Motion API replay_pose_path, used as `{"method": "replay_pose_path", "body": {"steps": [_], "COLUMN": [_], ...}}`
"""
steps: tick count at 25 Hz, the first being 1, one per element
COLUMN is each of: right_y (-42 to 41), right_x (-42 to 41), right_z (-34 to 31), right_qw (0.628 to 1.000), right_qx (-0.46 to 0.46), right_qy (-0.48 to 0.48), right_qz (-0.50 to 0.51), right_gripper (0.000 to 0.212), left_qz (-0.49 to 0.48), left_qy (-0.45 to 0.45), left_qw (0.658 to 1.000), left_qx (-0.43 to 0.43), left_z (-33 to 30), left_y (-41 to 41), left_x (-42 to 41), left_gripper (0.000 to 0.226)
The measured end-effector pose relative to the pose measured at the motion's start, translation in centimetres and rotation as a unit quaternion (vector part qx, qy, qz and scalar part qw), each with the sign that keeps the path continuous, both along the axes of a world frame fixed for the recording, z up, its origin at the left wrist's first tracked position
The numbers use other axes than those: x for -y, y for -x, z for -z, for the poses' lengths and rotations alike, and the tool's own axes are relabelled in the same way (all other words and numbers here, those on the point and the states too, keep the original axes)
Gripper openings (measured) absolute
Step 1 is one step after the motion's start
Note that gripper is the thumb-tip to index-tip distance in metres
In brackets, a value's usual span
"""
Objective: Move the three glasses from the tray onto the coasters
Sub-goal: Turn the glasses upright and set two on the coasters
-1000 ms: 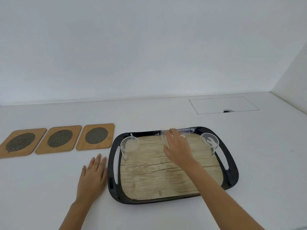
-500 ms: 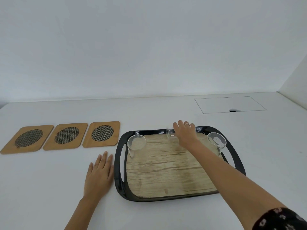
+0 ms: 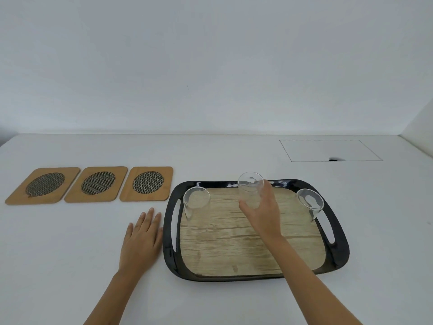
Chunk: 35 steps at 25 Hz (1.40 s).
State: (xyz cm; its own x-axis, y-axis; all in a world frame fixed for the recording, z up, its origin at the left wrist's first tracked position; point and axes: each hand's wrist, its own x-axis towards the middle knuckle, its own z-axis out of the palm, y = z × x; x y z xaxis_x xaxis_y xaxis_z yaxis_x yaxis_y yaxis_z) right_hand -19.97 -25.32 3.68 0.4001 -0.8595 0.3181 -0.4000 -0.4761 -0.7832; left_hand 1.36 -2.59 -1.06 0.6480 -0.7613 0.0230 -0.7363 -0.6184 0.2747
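Note:
A black tray with a wood-look floor lies in front of me. My right hand grips the middle clear glass and holds it upright above the tray's far side. Two more clear glasses stand on the tray: the left glass at its far left corner, the right glass at its far right corner. Three wooden coasters with dark mesh ovals lie in a row left of the tray: left coaster, middle coaster, right coaster. My left hand rests flat on the table beside the tray's left edge.
The white table runs back to a white wall. A rectangular hatch outline with a small dark notch sits in the tabletop at the far right.
The middle glass, lying on its side at the tray's far rim before, is now upright and lifted in my right hand. My left hand has stayed put.

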Motion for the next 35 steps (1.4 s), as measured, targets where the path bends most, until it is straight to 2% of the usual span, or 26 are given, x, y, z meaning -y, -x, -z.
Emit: {"method": "replay_pose_path", "body": {"steps": [3, 6, 12, 16, 18, 21, 23, 26, 28, 29, 31, 33, 35], "right_y": [0.8, 1.2, 1.5, 1.9, 1.9, 2.5, 3.2, 5.7, 6.9, 7.4, 8.3, 9.1, 9.6], "right_x": [-1.3, -1.8, -2.3, -2.8, -3.0, -3.7, -4.8, -5.3, -4.4, -3.4, -1.2, 0.8, 1.8], "right_z": [0.9, 1.3, 1.3, 1.0, 0.6, -0.4, -1.3, -3.2, -4.8, -5.3, -5.6, -4.8, -3.4], "right_qw": [0.997, 0.995, 0.996, 0.996, 0.994, 0.987, 0.985, 0.983, 0.982, 0.979, 0.972, 0.974, 0.981], "right_qx": [0.055, 0.062, 0.054, 0.052, 0.056, 0.069, 0.09, 0.155, 0.162, 0.152, 0.134, 0.114, 0.093], "right_qy": [-0.057, -0.083, -0.072, -0.077, -0.094, -0.148, -0.148, -0.083, 0.009, 0.054, 0.092, 0.05, -0.017], "right_qz": [-0.003, 0.001, 0.001, -0.004, -0.012, -0.002, 0.008, 0.054, 0.095, 0.122, 0.169, 0.191, 0.171], "right_gripper": [0.066, 0.068, 0.066, 0.066, 0.069, 0.087, 0.088, 0.063, 0.041, 0.037, 0.047, 0.071, 0.088], "left_qz": [0.0, 0.001, 0.0, 0.003, 0.002, -0.001, -0.003, 0.016, 0.008, 0.006, 0.004, 0.003, 0.0], "left_qy": [0.0, -0.003, -0.005, 0.002, 0.003, 0.006, 0.015, 0.02, 0.022, 0.02, 0.019, 0.017, 0.019], "left_qw": [1.0, 1.0, 1.0, 1.0, 1.0, 1.0, 1.0, 1.0, 1.0, 1.0, 1.0, 1.0, 1.0], "left_qx": [-0.004, -0.002, 0.0, -0.003, -0.002, 0.001, -0.001, -0.003, -0.009, -0.01, -0.014, -0.016, -0.017], "left_z": [0.0, -0.1, 0.0, -0.3, -0.3, -0.3, -0.5, -0.5, -0.5, -0.4, -0.3, -0.5, -0.5], "left_y": [0.0, 0.1, 0.0, 0.1, 0.1, 0.4, 0.4, 1.0, 1.1, 1.1, 0.9, 0.9, 0.6], "left_x": [0.0, 0.0, -0.1, -0.1, -0.2, 0.0, 0.0, 0.9, 0.9, 0.9, 0.5, 0.1, 0.0], "left_gripper": [0.052, 0.052, 0.053, 0.062, 0.063, 0.063, 0.063, 0.056, 0.052, 0.052, 0.053, 0.053, 0.053]}}
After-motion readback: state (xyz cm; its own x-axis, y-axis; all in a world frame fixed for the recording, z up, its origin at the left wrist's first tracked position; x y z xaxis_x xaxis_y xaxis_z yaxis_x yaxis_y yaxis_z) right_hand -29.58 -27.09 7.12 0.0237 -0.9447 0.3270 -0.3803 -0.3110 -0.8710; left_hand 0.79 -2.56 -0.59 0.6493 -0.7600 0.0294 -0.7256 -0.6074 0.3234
